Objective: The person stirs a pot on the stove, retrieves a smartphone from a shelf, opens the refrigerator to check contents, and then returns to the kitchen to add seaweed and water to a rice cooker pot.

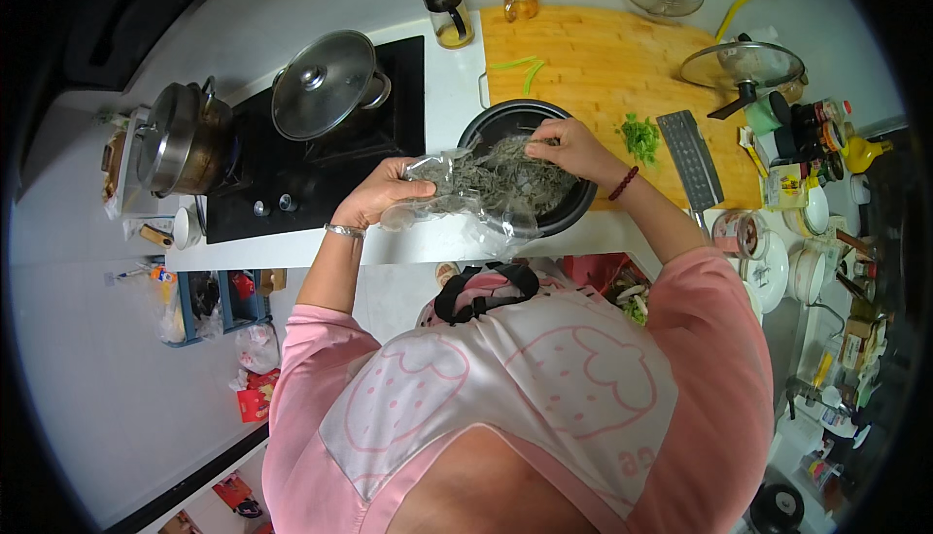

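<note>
My left hand (386,191) grips a clear plastic bag (503,231) at its left end, thumb on top. Grey-green dried plant matter (532,177), perhaps dried herbs or seaweed, spills from the bag's mouth over a round black bowl (587,206). With thumb and fingers, my right hand (565,148) pinches some of this dried clump above the bowl's right side. The bowl stands at the counter's front, partly against the cutting board (583,42). How much lies inside the bowl is hidden by the bag and the clump.
On the board rest a cleaver (689,155), chopped green herbs (640,139) and green stalks (528,67). A lidded pot (324,86) and a steel steamer pot (178,140) stand on the black cooktop (291,177). Jars and bottles (820,122) crowd the right. A glass jug (446,13) stands behind.
</note>
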Tool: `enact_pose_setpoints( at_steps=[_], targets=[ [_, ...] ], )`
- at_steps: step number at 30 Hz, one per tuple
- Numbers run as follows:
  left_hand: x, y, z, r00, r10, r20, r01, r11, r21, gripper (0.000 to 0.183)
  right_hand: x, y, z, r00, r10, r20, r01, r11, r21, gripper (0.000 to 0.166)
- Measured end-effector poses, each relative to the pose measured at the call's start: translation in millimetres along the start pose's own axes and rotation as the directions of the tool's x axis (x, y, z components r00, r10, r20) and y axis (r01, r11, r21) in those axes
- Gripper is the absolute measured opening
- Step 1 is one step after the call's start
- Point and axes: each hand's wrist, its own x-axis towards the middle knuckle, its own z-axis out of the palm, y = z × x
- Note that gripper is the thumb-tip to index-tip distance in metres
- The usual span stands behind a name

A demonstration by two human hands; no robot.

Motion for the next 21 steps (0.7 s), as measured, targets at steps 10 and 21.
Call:
enact_pose_setpoints(
  at_steps=[10,21],
  targets=[
    [-35,12,-31,0.983,0.072,-0.170,-0.071,0.997,0.009,0.029,-18,15,-17,0.997,-0.068,-0.039,0.029,0.786,-0.618,0.012],
    [-69,63,-39,0.927,0.317,-0.202,-0.313,0.948,0.054,0.031,-20,8,12,0.983,-0.126,0.132,0.177,0.485,-0.856,0.006]
  ],
)
